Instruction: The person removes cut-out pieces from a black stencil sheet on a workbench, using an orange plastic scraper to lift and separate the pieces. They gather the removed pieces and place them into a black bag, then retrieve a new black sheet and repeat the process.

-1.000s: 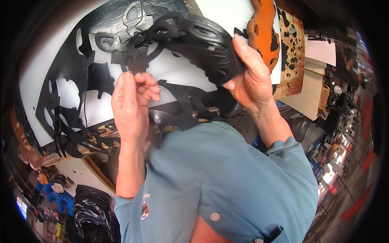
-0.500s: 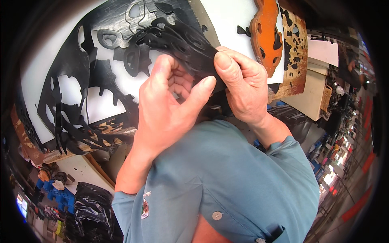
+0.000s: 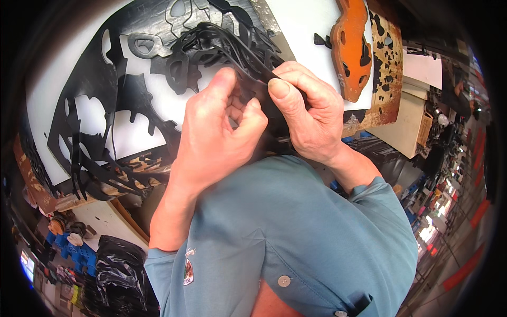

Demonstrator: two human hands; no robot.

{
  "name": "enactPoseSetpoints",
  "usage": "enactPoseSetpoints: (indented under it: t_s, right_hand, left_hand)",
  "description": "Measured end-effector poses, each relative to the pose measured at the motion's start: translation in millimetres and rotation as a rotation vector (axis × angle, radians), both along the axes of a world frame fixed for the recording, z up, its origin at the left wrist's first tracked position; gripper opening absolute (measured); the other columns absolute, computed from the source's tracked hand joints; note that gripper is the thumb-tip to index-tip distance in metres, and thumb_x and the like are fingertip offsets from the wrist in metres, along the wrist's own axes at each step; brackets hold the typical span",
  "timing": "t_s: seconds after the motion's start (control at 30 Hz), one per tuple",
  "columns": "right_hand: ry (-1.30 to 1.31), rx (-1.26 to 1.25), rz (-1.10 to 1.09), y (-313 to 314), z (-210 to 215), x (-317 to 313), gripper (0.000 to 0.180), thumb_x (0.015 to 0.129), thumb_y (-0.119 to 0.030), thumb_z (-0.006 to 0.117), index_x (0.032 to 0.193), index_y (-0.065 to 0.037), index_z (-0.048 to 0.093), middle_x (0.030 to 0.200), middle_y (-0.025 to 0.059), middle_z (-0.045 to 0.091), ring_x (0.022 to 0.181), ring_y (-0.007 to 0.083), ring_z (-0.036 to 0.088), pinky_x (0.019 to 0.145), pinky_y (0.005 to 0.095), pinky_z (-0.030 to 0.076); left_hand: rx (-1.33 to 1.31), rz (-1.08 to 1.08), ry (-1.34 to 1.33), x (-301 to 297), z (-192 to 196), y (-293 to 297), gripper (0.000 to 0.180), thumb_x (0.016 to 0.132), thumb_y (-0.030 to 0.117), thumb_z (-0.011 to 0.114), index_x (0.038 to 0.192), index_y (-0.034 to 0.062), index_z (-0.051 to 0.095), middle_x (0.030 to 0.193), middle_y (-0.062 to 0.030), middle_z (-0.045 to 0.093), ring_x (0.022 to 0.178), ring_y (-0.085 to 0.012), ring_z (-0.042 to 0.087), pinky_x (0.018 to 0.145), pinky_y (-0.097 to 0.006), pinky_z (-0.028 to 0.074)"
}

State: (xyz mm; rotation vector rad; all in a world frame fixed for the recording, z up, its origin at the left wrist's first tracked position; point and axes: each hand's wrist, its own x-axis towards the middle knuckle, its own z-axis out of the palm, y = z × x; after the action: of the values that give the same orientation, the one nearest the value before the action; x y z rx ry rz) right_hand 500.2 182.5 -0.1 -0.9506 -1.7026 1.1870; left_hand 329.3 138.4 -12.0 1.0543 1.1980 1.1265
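Together, the left hand (image 3: 216, 140) and right hand (image 3: 309, 113) are pinching a black cutout sheet (image 3: 222, 45) between closed fingers, above the white board (image 3: 53, 95) beside an orange fish (image 3: 351, 47).

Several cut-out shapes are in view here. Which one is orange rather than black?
The fish-shaped cut-out at the upper right, on the white board. It is orange with black spots; the others are plain black.

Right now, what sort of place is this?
Likely a craft workshop or stall. Both hands, left hand and right hand, grip a black cutout sheet over a white board, beside an orange fish figure.
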Motion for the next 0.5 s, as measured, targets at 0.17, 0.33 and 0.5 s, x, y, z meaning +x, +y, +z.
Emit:
enactPoseSetpoints:
  t_s: [0.17,0.33,0.5]
  right_hand:
    - [0.021,-0.052,0.003,-1.6,-0.5,-0.5,0.018,0.107,-0.009,0.066,0.099,0.007,0.069,0.084,0.0075,0.068,0.071,0.0126,0.063,0.063,0.0285,0.051]
    - [0.08,-0.207,-0.06,-3.8,3.7,1.3,0.019,0.108,-0.009,0.065,0.098,0.006,0.068,0.086,0.0059,0.067,0.073,0.0108,0.062,0.064,0.0278,0.05]
    - [0.123,-0.152,-0.035,-1.6,-2.2,-0.7,0.018,0.108,-0.011,0.066,0.101,0.006,0.069,0.085,0.0046,0.065,0.074,0.0102,0.059,0.064,0.0262,0.048]
  left_hand:
    - [0.074,-0.026,0.35,-1.7,-14.7,-0.7,0.009,0.102,-0.006,0.057,0.106,-0.0025,0.064,0.091,-0.001,0.067,0.074,-0.006,0.064,0.065,-0.022,0.054]
    - [-0.045,-0.069,0.018,-2.9,-5.3,-5.8,0.015,0.102,-0.006,0.056,0.115,-0.0017,0.064,0.092,-0.0029,0.068,0.079,-0.0107,0.066,0.075,-0.026,0.055]
    - [0.118,-0.049,0.104,-1.8,-8.4,-2.9,0.018,0.098,0.005,0.073,0.111,-0.003,0.063,0.088,-0.0092,0.07,0.074,-0.0152,0.067,0.067,-0.03,0.055]
